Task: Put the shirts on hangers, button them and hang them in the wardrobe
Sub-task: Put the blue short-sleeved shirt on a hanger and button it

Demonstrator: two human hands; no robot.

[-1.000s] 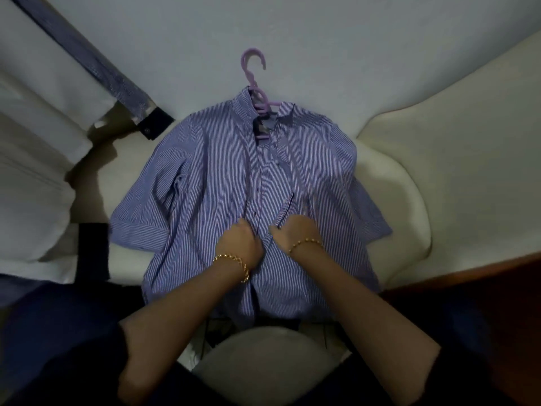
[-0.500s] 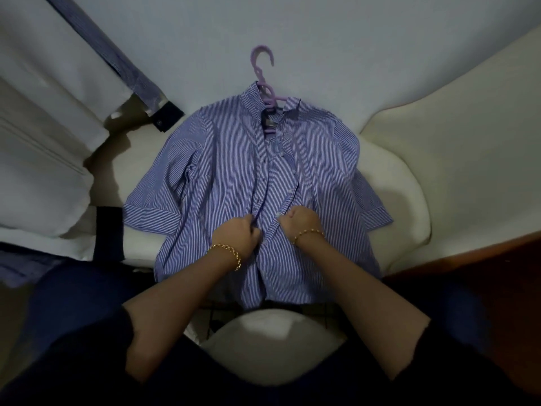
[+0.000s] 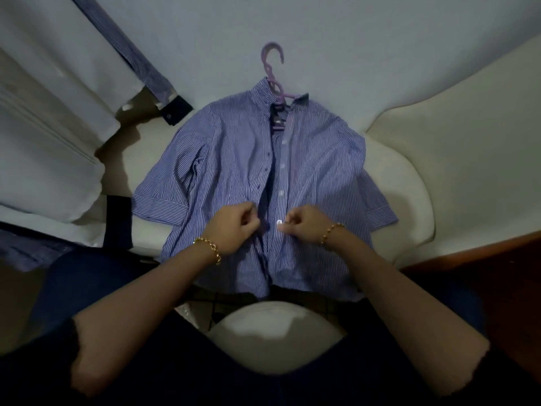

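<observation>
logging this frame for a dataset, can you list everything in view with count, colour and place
shirt: one, blue and white stripes, flat on the sofa at centre, front unbuttoned
hanger: one, purple, inside the shirt, hook sticking out past the collar
buttons: several, pale, down the shirt's right-hand placket
sofa: one, cream, under and to the right of the shirt
second shirt: one, striped with a dark cuff, upper left
white fabric: white, far left; what it is I cannot tell
bracelets: two, gold, one on each wrist
left hand: fingers pinching the shirt's left front edge
right hand: fingers pinching the button placket
</observation>
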